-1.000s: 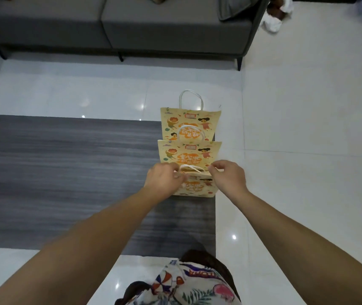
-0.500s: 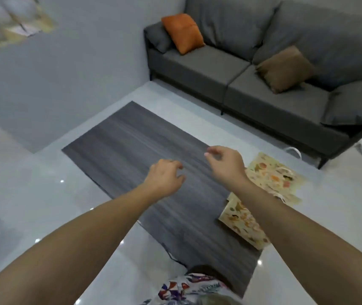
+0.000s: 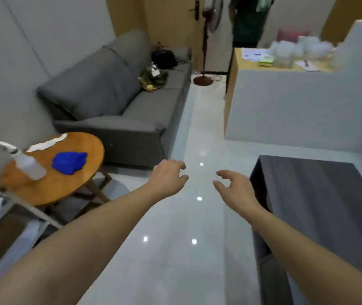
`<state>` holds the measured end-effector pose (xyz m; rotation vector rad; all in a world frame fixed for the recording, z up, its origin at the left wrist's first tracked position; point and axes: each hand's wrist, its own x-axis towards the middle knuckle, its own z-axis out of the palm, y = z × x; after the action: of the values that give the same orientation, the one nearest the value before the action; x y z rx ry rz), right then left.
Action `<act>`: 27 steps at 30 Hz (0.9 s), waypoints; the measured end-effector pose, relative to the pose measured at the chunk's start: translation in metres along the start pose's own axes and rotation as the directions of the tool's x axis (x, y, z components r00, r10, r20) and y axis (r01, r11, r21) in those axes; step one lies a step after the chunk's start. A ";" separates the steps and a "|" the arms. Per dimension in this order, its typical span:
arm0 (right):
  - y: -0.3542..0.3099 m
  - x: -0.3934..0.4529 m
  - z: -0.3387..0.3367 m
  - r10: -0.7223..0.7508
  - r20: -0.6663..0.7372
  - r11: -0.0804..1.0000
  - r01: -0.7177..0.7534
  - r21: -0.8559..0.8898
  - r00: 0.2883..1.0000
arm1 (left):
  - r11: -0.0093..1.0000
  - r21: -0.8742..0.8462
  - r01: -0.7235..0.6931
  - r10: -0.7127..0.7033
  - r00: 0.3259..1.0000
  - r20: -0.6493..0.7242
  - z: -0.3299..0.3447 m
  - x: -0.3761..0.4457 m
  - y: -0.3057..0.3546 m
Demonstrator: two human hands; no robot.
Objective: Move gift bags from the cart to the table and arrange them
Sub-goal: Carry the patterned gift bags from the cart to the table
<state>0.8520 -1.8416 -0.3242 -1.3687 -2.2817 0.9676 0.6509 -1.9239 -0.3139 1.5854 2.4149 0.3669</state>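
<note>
Two empty hands, left hand (image 3: 168, 176), right hand (image 3: 235, 188), fingers loosely spread, over open floor (image 3: 175, 249) beside table edge (image 3: 255, 172)

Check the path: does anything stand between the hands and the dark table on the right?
Nothing visible does. The left hand and right hand hang empty over bare floor, with the dark table just beside the right hand. No gift bags show.

Round table (image 3: 70, 186) left, before sofa (image 3: 118, 102); dark table (image 3: 321, 205) right

Soft indoor light; floor (image 3: 197, 216) glare spots; motion blur; wide-angle edge bending.
</note>
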 end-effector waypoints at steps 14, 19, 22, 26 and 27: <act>-0.267 0.033 0.248 -0.513 0.612 0.799 0.596 0.084 0.601 | 0.646 -0.173 0.743 -0.761 0.612 -0.216 -0.093 -0.182 -0.264; -0.324 0.035 0.294 -0.586 0.699 0.725 0.650 0.226 0.410 | 0.457 -0.228 0.860 -0.885 0.414 -0.212 -0.120 -0.216 -0.300; -0.354 0.042 0.321 -0.616 0.724 0.673 0.685 0.278 0.311 | 0.372 -0.240 0.897 -0.923 0.329 -0.201 -0.130 -0.228 -0.321; -0.398 0.040 0.354 -0.651 0.728 0.619 0.705 0.346 0.214 | 0.287 -0.280 0.916 -0.947 0.228 -0.225 -0.146 -0.241 -0.346; -0.409 0.037 0.363 -0.659 0.726 0.605 0.711 0.357 0.197 | 0.276 -0.281 0.919 -0.948 0.214 -0.235 -0.148 -0.246 -0.353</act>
<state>0.3586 -2.0806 -0.3093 0.4452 -3.0573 1.3006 0.3936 -2.2979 -0.2777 -0.3104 3.0135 0.4924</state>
